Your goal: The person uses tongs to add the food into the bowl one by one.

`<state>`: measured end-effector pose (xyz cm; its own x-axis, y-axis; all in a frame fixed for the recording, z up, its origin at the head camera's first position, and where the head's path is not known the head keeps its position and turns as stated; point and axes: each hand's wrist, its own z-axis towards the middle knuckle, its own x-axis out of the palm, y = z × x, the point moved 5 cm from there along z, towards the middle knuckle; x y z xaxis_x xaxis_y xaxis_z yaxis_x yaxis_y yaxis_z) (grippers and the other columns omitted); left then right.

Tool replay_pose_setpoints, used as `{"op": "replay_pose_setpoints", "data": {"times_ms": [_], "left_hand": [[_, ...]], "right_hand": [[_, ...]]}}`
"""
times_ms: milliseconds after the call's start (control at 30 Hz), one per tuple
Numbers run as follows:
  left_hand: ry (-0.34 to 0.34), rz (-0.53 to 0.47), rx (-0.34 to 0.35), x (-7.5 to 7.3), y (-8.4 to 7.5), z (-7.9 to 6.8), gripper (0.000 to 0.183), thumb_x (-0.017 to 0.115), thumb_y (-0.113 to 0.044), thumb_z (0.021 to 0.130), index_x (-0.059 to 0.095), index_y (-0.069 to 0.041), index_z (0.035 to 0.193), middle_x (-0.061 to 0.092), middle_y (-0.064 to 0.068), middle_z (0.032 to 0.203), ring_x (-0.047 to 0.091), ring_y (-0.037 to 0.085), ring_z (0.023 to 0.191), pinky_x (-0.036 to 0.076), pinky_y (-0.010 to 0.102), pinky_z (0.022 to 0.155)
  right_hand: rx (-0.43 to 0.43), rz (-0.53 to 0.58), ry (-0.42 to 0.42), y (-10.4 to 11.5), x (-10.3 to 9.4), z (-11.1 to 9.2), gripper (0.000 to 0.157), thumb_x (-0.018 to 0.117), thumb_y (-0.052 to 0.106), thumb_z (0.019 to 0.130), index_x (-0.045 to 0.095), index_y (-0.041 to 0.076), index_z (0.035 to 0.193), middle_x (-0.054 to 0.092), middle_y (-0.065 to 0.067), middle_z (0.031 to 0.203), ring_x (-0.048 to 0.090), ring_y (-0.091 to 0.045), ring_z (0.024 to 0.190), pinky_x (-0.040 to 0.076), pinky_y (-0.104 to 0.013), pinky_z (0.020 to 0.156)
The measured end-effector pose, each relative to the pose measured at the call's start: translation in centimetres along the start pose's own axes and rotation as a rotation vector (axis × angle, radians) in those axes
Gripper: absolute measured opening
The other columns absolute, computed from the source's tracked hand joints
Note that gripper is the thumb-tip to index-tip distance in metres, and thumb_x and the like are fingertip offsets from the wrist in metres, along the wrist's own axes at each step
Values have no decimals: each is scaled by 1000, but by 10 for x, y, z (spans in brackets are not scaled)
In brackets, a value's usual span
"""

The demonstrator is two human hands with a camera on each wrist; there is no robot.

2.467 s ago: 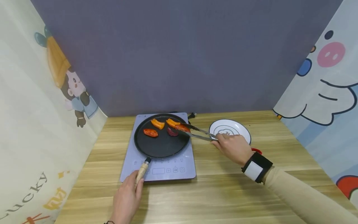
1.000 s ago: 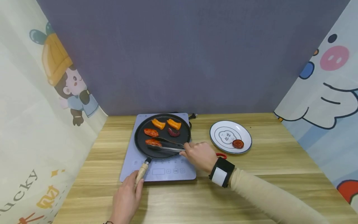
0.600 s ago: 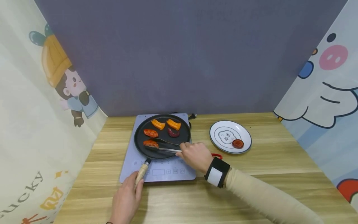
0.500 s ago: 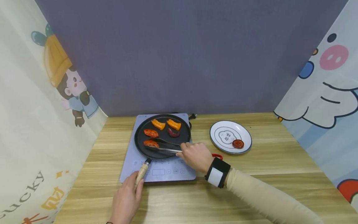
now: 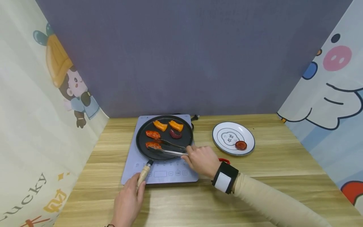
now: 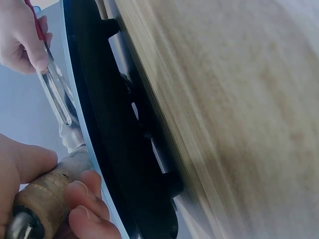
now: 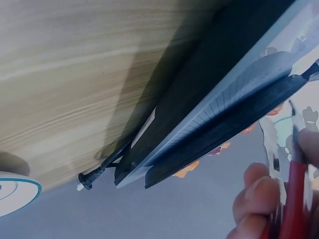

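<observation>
My left hand [image 5: 127, 201] grips the wooden handle [image 5: 144, 173] of a round black frying pan [image 5: 167, 155]; the left wrist view shows thumb and fingers around this handle [image 6: 47, 196]. In my right hand [image 5: 204, 161] are metal tongs [image 5: 174, 153], whose red grips [image 7: 295, 199] show in the right wrist view. Their tips lie apart on both sides of a glossy red-orange chicken wing [image 5: 153, 145] at the pan's front left. Behind it lies a similar wing [image 5: 152, 134]. Two ridged orange pieces [image 5: 160, 125] and a dark red curled tentacle [image 5: 175, 134] sit farther back.
The pan stands on a pale induction cooker [image 5: 160, 179] with a touch panel. A black plug [image 5: 195, 117] lies behind it. To the right is a white plate [image 5: 219, 138] bearing a round reddish-brown slice [image 5: 241, 145]. A dark panel [image 5: 193, 63] closes the back.
The tongs have carried a chicken wing from the pan's right side to its front left. Within the last half second their tips have spread and my right hand has shifted slightly right.
</observation>
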<state>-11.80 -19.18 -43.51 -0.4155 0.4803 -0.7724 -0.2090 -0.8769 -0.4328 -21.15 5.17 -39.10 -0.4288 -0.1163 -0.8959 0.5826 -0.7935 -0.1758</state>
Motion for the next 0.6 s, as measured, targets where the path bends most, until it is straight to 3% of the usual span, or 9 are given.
{"op": "replay_pose_setpoints", "data": {"times_ms": [600], "left_hand": [[5,4,2,1,0,1,33,61,-21,83,54,-6,112,61,13,85,57,27,69,45,46,50]], "right_hand": [[-1,-3,-50,1,2,2,34,50,44,89,48,14,75,43,5,53,40,-9,40,27,-28,31]]}}
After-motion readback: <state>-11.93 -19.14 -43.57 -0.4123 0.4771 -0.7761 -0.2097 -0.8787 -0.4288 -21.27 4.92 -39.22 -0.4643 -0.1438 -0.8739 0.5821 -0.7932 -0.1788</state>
